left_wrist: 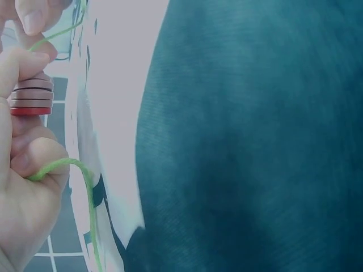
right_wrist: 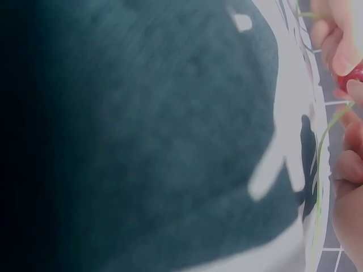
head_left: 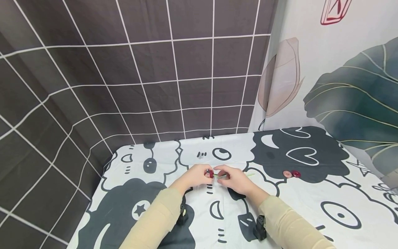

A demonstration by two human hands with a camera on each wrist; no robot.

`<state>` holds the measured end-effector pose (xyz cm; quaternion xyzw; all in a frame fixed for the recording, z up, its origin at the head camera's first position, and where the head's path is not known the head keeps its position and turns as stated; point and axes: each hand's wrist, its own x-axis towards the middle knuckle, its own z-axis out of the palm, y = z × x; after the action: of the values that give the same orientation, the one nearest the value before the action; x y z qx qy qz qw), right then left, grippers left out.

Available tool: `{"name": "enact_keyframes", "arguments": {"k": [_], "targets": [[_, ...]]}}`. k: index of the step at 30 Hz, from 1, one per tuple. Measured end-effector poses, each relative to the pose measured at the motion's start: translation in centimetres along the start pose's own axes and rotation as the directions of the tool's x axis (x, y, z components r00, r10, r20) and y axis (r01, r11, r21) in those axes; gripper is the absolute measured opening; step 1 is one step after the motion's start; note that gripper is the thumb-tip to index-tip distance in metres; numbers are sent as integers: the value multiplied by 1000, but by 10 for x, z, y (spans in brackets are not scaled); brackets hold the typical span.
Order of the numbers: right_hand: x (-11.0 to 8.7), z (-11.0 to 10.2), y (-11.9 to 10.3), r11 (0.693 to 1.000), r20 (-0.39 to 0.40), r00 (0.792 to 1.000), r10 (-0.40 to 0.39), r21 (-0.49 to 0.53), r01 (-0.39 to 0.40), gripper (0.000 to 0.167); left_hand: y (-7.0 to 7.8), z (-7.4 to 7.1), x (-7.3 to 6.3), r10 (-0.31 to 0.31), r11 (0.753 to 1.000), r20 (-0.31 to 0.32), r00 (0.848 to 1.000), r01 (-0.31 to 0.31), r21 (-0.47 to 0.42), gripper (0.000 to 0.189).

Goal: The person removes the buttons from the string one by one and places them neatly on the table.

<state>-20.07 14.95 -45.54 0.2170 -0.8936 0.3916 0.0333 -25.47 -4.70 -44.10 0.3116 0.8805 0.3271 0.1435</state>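
My left hand (head_left: 196, 175) grips a short stack of round buttons (left_wrist: 32, 96) between thumb and fingers. Most of the stack is pinkish, with a red button at one end, and the fingers hide part of it. A thin green cord (left_wrist: 85, 175) comes out of the left hand's curled lower fingers and hangs down. On the other side of the stack, the cord runs to my right hand (head_left: 234, 180), whose thumb and forefinger pinch it close to the buttons. From there, a loose length of cord (right_wrist: 320, 153) trails away in the right wrist view.
Both hands work over a table covered with a black and white cartoon cloth (head_left: 199, 221). Off to the right lie a pink button (head_left: 287, 174) and a dark red button (head_left: 296, 174), side by side. A dark gridded curtain (head_left: 192, 69) stands behind the table.
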Motion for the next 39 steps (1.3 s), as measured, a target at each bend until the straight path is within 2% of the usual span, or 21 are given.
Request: {"name": "enact_keyframes", "arguments": {"k": [16,23,29,39], "targets": [[5,6,-6,1000,1,1000,-3,-7,3,37,3,-1,0,-18,999,17,1000,17,48,11],[6,7,-5,1000,-15,1000,1,-25,-2,35,2,-1,0,-28,999,19,999,27,27,21],[5,9,-6,999,-39,999,-17,-38,16,33,3,-1,-1,-17,1000,24,1000,17,-10,13],[4,10,-12,997,20,1000,13,-79,-12,40,1,-1,-3,-37,996,23,999,39,-85,13]]}}
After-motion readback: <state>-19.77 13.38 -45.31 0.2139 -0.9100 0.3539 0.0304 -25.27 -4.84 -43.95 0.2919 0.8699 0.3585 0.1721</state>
